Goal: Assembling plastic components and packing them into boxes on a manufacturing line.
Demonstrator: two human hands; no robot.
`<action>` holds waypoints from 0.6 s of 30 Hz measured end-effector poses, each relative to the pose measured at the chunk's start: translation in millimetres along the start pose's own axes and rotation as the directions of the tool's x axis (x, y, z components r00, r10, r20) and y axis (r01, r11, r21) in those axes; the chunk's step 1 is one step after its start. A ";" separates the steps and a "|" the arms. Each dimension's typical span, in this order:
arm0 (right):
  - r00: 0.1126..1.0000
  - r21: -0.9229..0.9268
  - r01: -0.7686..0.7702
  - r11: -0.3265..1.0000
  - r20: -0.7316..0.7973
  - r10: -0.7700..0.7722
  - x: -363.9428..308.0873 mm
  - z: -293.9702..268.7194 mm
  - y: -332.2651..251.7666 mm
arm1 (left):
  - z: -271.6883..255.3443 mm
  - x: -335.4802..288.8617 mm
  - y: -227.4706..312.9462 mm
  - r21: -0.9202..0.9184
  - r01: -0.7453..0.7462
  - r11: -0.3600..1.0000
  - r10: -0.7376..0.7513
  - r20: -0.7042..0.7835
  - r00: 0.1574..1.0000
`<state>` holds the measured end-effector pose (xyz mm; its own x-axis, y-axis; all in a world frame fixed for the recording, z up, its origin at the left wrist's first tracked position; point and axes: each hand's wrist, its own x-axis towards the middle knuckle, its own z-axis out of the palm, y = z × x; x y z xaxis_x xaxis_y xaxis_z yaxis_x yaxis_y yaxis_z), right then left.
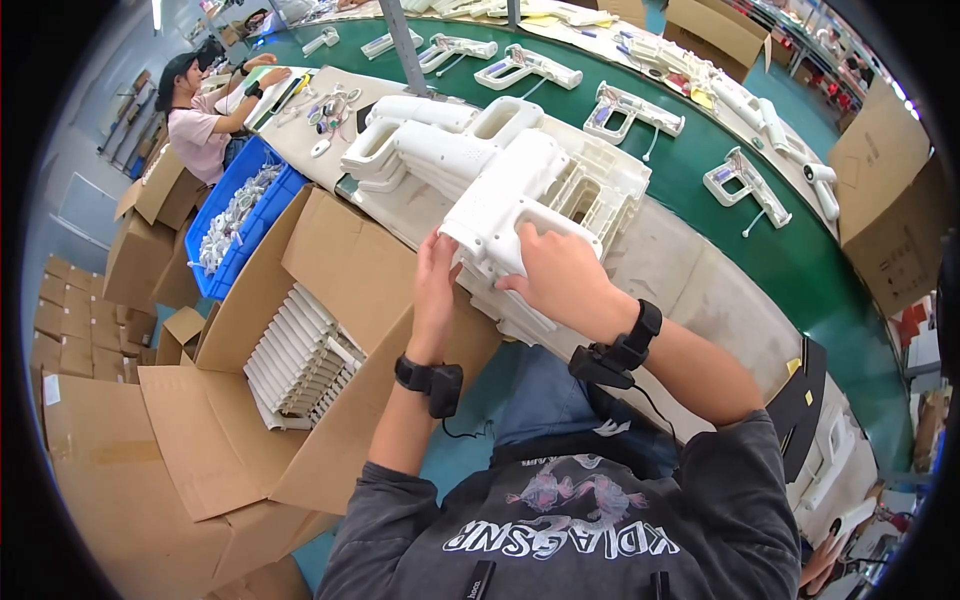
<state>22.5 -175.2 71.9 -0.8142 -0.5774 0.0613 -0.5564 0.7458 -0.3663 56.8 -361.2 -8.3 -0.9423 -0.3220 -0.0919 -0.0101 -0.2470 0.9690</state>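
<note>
"Just left of the table [690,265], what stands open?"

"An open cardboard box [345,245], flaps spread, with white shells [295,360] packed in close rows inside. Beyond it, a blue bin [258,243] is heaped with small white parts [235,222], too jumbled to tell apart."

"And the thing being handled?"

"A white housing [485,210] near the table's edge, lying on other pale pieces. The right hand [560,270] grips it, fingers bent over the handle opening. The left hand [435,285] lies against its left end — whether it grips, I cannot tell."

"What crowds them?"

"Stacked housings [430,145] stand just behind, and one box flap comes close to the left hand. A grey post [402,45] rises farther back, by a green belt [690,158] that carries gun-shaped assemblies [528,70]. A co-worker in a pink top [195,130] is at the far left."

"Surfaces?"

"Smooth white plastic, rounded along the barrel; the hollow halves [595,185] alongside show ribs and cavities. The table is dull and stained — the boxes plain brown board."
</note>
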 end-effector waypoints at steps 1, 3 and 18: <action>0.999 0.003 -0.004 1.000 -0.040 0.004 1.9 0.5 -1.4 | 4.2 1.0 -0.1 0.000 0.002 1.000 -0.002 0.000 1.000; 0.999 0.005 -0.012 1.000 -0.044 0.013 3.4 -3.9 -3.5 | 10.5 3.7 -0.8 -0.019 -0.068 0.998 0.069 0.046 0.997; 0.998 0.012 -0.002 1.000 -0.061 0.003 12.5 5.0 -6.1 | 30.1 11.2 -20.0 0.117 -0.242 0.963 0.240 0.032 0.970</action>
<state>16.6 -188.6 70.2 -0.8246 -0.5535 0.1171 -0.5525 0.7432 -0.3775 36.4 -332.4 -21.8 -0.9276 -0.3419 0.1506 0.1789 -0.0528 0.9824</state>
